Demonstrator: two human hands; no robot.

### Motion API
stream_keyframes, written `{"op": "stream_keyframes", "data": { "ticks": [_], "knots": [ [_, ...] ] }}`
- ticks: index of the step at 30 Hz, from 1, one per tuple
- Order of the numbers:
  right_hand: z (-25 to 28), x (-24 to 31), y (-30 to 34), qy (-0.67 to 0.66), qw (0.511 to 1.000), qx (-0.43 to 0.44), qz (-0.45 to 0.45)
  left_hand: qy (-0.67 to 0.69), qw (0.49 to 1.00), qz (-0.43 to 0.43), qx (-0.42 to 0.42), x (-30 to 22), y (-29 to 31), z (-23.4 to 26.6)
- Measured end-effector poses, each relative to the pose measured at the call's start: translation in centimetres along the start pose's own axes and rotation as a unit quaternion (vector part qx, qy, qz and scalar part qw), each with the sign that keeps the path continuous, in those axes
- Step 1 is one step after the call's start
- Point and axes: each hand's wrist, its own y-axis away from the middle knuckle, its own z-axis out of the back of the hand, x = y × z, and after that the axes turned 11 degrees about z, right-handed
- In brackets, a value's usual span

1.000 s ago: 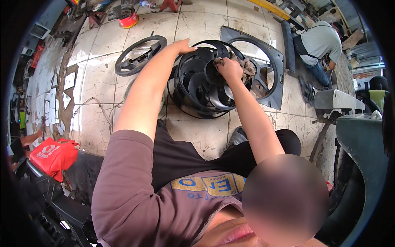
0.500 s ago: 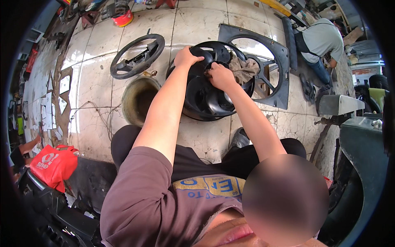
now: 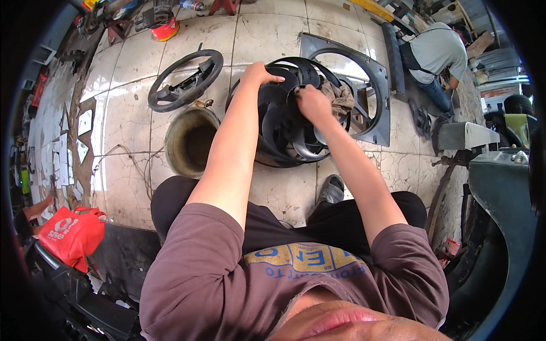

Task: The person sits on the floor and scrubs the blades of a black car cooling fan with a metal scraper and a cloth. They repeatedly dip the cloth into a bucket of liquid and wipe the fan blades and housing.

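Observation:
A black plastic radiator fan [image 3: 272, 98] with curved blades and a round outer ring lies on the tiles in front of me. My left hand [image 3: 263, 75] grips its far left side, the thumb stretched over a blade and the other fingers mostly hidden. Over the hub is my right hand [image 3: 314, 104], its fingers curled together and slightly blurred; what they hold, if anything, is hidden. Just right of that hand, a crumpled grey-brown rag [image 3: 341, 101] rests on the fan's right side. Beyond it lies a flat black fan shroud [image 3: 379, 133] with a large round opening.
Left of the fan stand an open round bucket [image 3: 177, 163] and a steering wheel [image 3: 215, 73]. A red bag [image 3: 74, 236] is at lower left. Another person [image 3: 441, 54] bends at upper right, near slippers [image 3: 421, 118]. A dark green metal panel [image 3: 500, 187] borders the right.
My right hand has shifted a little to the right across the hub. My left hand keeps its place on the fan. The whole view has moved slightly.

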Motion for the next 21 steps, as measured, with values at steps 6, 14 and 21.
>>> {"op": "stream_keyframes", "data": {
  "ticks": [6,14,21],
  "knots": [
    [1.5,-0.9,-0.2,-0.118,0.943,0.221,0.218,0.007,1.0,0.03,0.005,1.5,1.1,-0.1],
    [4.3,-2.6,1.6,-0.017,0.999,0.012,-0.046,-0.01,0.997,0.067,0.035,-0.5,1.4,-0.1],
    [0.4,0.4,1.3,-0.065,0.996,-0.052,0.013,0.023,0.998,0.05,0.015,1.0,2.9,-0.4]
  ]
}}
